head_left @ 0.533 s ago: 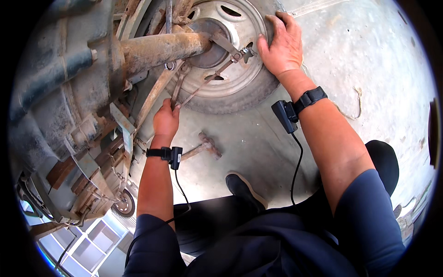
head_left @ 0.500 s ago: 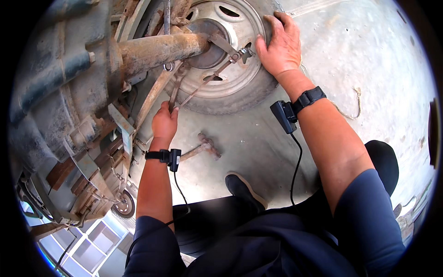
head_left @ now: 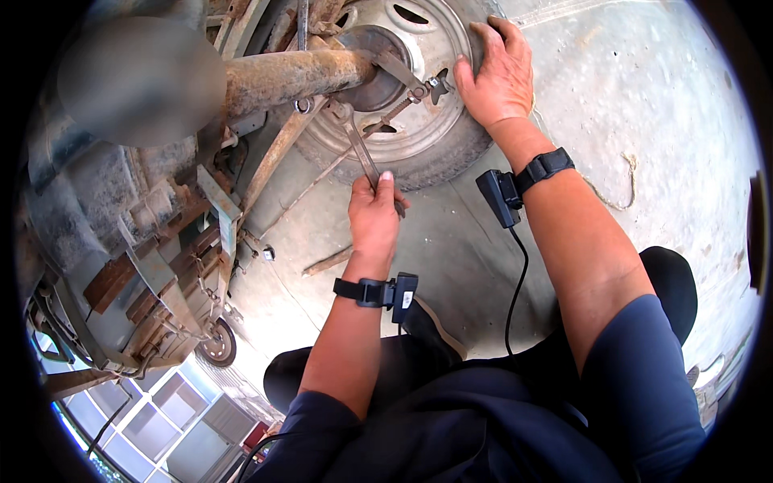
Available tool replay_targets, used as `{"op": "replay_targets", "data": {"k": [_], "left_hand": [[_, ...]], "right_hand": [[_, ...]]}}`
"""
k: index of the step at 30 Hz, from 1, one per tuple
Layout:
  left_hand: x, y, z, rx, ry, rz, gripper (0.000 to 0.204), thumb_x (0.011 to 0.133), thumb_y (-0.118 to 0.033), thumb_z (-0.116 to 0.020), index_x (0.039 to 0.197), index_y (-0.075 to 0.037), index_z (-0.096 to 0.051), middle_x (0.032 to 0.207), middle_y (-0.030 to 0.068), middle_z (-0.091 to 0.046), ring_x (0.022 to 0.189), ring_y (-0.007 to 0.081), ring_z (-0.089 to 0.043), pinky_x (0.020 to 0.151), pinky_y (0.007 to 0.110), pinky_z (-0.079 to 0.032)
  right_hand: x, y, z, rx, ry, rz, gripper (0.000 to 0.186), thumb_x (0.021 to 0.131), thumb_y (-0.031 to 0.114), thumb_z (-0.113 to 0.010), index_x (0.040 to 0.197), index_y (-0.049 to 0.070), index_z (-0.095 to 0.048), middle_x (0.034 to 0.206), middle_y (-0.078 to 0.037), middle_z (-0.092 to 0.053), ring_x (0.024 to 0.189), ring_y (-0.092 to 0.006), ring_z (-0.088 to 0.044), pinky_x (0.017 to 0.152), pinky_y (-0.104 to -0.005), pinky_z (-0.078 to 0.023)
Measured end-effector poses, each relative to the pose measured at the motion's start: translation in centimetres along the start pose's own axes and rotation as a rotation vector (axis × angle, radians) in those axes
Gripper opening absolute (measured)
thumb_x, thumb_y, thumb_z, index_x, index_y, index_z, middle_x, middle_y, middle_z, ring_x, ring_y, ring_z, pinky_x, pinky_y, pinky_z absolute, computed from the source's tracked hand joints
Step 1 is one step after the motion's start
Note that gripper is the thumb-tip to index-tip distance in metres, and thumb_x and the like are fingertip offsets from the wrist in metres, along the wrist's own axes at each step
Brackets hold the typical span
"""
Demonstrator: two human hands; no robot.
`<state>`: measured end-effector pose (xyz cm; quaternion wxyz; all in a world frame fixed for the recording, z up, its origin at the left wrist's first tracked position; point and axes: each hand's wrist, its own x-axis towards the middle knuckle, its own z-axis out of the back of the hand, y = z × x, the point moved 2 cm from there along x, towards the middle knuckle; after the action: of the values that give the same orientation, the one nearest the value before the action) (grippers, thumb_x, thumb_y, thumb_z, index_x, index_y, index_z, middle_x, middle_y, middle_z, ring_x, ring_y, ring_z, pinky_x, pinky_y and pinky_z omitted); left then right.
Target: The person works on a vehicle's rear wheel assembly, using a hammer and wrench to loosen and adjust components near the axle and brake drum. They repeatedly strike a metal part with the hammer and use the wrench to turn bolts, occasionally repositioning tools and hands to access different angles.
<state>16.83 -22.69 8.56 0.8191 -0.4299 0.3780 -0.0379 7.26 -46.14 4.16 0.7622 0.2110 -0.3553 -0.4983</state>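
Note:
My left hand (head_left: 372, 221) grips a long steel wrench (head_left: 359, 145), its head at a fitting beside the rusty axle tube (head_left: 286, 80). A thin rod with a threaded end (head_left: 396, 114) runs diagonally past the wrench to a bracket on the hub (head_left: 369, 95) of a steel wheel (head_left: 435, 56). My right hand (head_left: 495, 88) rests on the wheel's right side at the tyre, fingers apart and slightly bent. Below my left hand a wooden handle (head_left: 324, 262) lies on the floor, its far end hidden behind my wrist.
The rusty vehicle underside (head_left: 145, 217) fills the left, partly under a blurred patch. A small wheel (head_left: 217, 344) and a paned window (head_left: 161, 414) are at lower left. A rope (head_left: 624, 189) lies on the concrete floor (head_left: 644, 97) at right; my dark shoe (head_left: 431, 334) is below.
My left hand and the wrench have swung to the right, the handle now lower right of its head and over the hammer seen earlier. My right hand stays at the wheel.

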Motion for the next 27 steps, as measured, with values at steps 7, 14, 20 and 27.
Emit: {"op": "replay_targets", "data": {"k": [7, 14, 20, 27], "left_hand": [[0.6, -1.4, -2.5, -0.154, -0.051, 0.018, 0.02, 0.102, -0.021, -0.055, 0.094, -0.004, -0.05, 0.072, 0.0056, -0.058, 0.058, 0.0149, -0.06, 0.049, 0.026, -0.041], [1.0, -1.7, -4.4, -0.21, -0.119, 0.003, 0.019, 0.103, -0.021, -0.054, 0.095, -0.004, -0.05, 0.074, 0.0061, -0.06, 0.059, 0.0157, -0.062, 0.046, 0.025, -0.042], [1.4, -2.4, -6.0, -0.243, -0.155, 0.003, 0.02, 0.103, -0.022, -0.052, 0.096, -0.003, -0.048, 0.073, 0.007, -0.06, 0.057, 0.0155, -0.06, 0.045, 0.026, -0.042], [2.2, -4.9, -9.1, -0.407, -0.14, 0.063, 0.02, 0.104, -0.021, -0.05, 0.1, -0.002, -0.045, 0.083, 0.0118, -0.062, 0.059, 0.0184, -0.06, 0.047, 0.028, -0.044]], "right_hand": [[0.0, 0.0, -0.1, 0.002, -0.001, 0.007, 0.053, 0.075, 0.026, -0.07, 0.126, 0.017, -0.057, 0.136, -0.007, -0.048, 0.132, -0.0315, -0.041, 0.109, -0.0445, -0.035], [0.0, -0.1, -0.1, 0.0, -0.007, 0.014, 0.053, 0.075, 0.025, -0.07, 0.126, 0.017, -0.057, 0.136, -0.008, -0.048, 0.132, -0.032, -0.04, 0.109, -0.0447, -0.035], [0.0, 0.0, 0.0, 0.007, 0.003, 0.007, 0.053, 0.074, 0.024, -0.07, 0.125, 0.017, -0.057, 0.136, -0.008, -0.048, 0.133, -0.0326, -0.039, 0.109, -0.0451, -0.035], [0.0, 0.2, 0.2, -0.027, 0.027, 0.027, 0.054, 0.078, 0.025, -0.068, 0.129, 0.012, -0.055, 0.138, -0.012, -0.045, 0.129, -0.0346, -0.041, 0.109, -0.0433, -0.036]]}}
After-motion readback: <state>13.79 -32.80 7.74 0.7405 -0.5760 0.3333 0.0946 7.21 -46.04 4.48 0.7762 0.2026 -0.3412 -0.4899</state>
